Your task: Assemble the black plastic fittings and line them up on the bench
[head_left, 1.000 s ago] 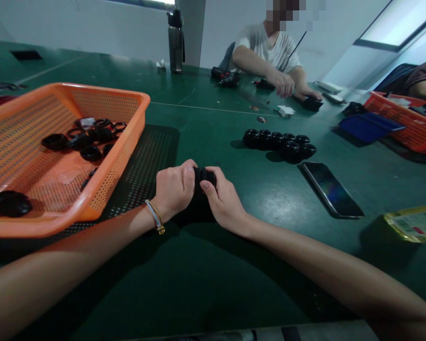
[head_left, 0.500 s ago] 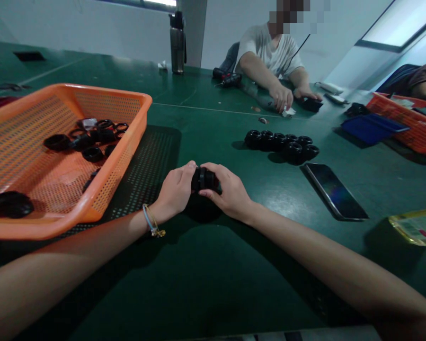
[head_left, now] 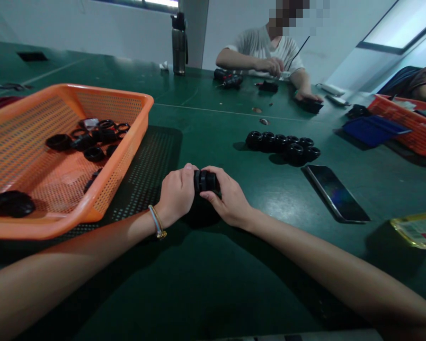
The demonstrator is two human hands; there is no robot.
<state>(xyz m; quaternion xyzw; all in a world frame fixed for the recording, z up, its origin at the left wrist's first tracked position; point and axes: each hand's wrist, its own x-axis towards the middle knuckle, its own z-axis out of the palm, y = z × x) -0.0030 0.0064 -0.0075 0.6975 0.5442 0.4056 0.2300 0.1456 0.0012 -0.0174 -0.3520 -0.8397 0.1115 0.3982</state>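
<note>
My left hand (head_left: 177,193) and my right hand (head_left: 227,198) meet just above the green table (head_left: 206,279). Both are closed on one small black round part (head_left: 205,181), which shows between the thumbs. A row of several like black round parts (head_left: 282,144) stands on the table beyond my right hand. The orange mesh basket (head_left: 102,189) at my left holds several black rings (head_left: 92,137) near its far side and a dark heap (head_left: 9,203) near its front left.
A dark phone (head_left: 335,192) lies flat to the right of my hands. A yellow-rimmed packet (head_left: 417,229) is at the right edge. Across the table a person in a white shirt (head_left: 266,47) handles small items, near a metal bottle (head_left: 179,45), a blue tray (head_left: 371,129) and another orange basket (head_left: 408,125).
My hands stay together on the black part and have shifted only slightly. The person opposite has drawn one hand back from the table towards the chest.
</note>
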